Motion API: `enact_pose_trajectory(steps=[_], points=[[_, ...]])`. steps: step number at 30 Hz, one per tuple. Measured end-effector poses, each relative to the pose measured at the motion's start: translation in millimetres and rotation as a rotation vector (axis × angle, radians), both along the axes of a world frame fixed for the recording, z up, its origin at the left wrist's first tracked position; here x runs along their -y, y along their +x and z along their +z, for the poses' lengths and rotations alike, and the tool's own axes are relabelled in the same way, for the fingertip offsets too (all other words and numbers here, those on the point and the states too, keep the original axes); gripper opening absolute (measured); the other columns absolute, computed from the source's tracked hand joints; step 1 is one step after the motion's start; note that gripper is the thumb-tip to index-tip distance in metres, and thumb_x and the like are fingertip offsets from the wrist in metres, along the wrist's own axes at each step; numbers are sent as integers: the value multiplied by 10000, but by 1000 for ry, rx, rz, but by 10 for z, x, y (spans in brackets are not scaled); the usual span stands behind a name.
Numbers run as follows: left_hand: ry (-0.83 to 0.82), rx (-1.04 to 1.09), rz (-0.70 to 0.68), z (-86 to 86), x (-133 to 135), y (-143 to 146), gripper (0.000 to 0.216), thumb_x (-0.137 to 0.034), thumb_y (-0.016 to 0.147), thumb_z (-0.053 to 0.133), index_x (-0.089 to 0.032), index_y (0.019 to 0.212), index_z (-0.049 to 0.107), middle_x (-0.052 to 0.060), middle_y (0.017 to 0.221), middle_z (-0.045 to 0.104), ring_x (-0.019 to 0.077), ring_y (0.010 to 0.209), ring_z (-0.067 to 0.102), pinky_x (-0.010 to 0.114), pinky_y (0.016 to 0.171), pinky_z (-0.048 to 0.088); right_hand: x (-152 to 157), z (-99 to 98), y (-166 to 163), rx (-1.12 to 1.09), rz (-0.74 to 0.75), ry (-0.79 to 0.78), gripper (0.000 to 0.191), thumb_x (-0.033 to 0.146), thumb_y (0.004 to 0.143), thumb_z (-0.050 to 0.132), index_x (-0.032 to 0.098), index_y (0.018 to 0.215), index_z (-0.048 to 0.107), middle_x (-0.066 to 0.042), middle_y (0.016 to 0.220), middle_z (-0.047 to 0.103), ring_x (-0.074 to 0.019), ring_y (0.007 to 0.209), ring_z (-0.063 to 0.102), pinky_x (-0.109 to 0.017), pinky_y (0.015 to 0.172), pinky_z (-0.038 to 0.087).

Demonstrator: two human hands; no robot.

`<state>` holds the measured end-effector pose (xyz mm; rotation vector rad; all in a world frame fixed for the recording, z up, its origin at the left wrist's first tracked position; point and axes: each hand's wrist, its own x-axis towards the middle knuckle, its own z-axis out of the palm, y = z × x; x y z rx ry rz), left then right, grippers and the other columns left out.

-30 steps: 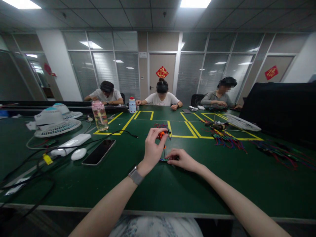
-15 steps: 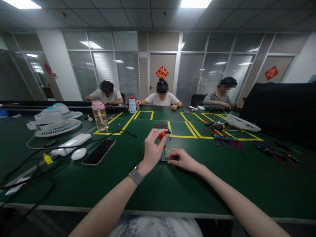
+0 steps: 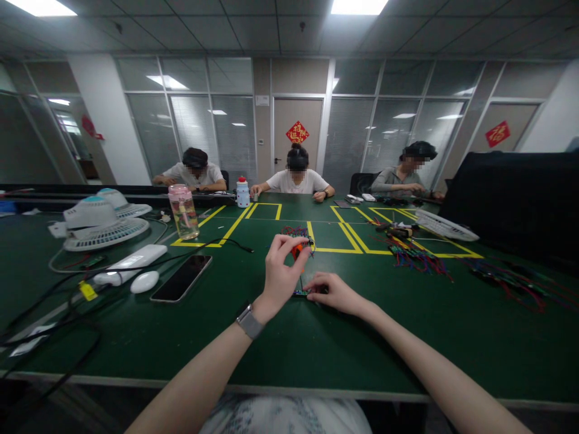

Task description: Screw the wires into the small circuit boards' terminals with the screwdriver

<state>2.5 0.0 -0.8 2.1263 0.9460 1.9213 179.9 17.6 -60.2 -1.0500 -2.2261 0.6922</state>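
Observation:
My left hand [image 3: 284,269], with a watch on its wrist, pinches the orange handle of a screwdriver [image 3: 297,249]. The screwdriver stands upright, its thin dark shaft pointing down at a small circuit board [image 3: 300,293] on the table. At the board's right end rests my right hand [image 3: 335,293], its thumb and fingers closed on the edge. Whether the tip sits in a screw is too small to tell. Just behind my left hand lies a bundle of boards with red and blue wires [image 3: 294,231], partly covered by the fingers.
On the green table [image 3: 253,361], a phone [image 3: 181,278], white mouse [image 3: 144,281], power strip [image 3: 131,264], cables and fans [image 3: 106,226] lie left. A pink-lidded bottle [image 3: 183,211] stands behind. Wired boards [image 3: 416,258] and a dark monitor [image 3: 511,205] are right. Several people sit opposite.
Almost nothing differs. The fingers of my left hand have shifted slightly on the screwdriver handle, while my right hand stays at the circuit board.

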Motion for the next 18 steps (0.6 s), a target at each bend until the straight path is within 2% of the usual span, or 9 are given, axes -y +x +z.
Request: enact_pose_trajectory(steps=[4, 6, 10, 14, 16, 18], points=[[-36, 0, -86, -5, -6, 5, 294, -215, 955, 404, -204, 1156, 618, 68, 1118, 626, 165, 1050, 586, 300, 930, 451, 6, 12, -4, -9, 2, -6, 209, 304, 799, 670, 162, 938, 735, -36, 807, 609, -137, 668, 582, -264, 659, 489], [-49, 8, -103, -3, -20, 9, 303, -200, 956, 396, -196, 1175, 605, 74, 1163, 633, 172, 1088, 583, 309, 952, 446, 8, 11, -4, -12, 0, -9, 205, 300, 796, 671, 162, 933, 735, -34, 798, 608, -139, 668, 582, -265, 659, 489], [-33, -1, -65, 11, -35, 3, 246, -212, 928, 480, -205, 1122, 631, 61, 1059, 655, 167, 990, 605, 295, 886, 466, 8, -6, 2, -17, -1, -9, 201, 282, 789, 675, 155, 931, 736, -36, 800, 606, -142, 671, 584, -269, 666, 485], [-32, -12, -10, 16, -18, -9, 185, -267, 888, 566, -207, 1031, 667, 34, 912, 608, 149, 854, 591, 268, 800, 470, 1, -14, 10, -16, 0, -10, 198, 276, 791, 673, 155, 933, 736, -37, 812, 608, -141, 675, 586, -269, 672, 482], [-44, -13, -11, 11, -9, -5, 199, -277, 900, 547, -210, 1046, 665, 38, 931, 599, 150, 871, 590, 272, 813, 470, -3, -9, 10, -12, 2, -7, 196, 275, 792, 672, 159, 936, 737, -36, 816, 611, -142, 685, 587, -269, 679, 481], [-56, -7, -55, 2, -9, 4, 249, -257, 939, 466, -211, 1111, 641, 57, 1029, 616, 161, 969, 596, 288, 876, 465, -4, -2, 7, -6, 1, -3, 195, 266, 790, 675, 160, 941, 737, -36, 813, 613, -144, 691, 587, -271, 686, 480]])
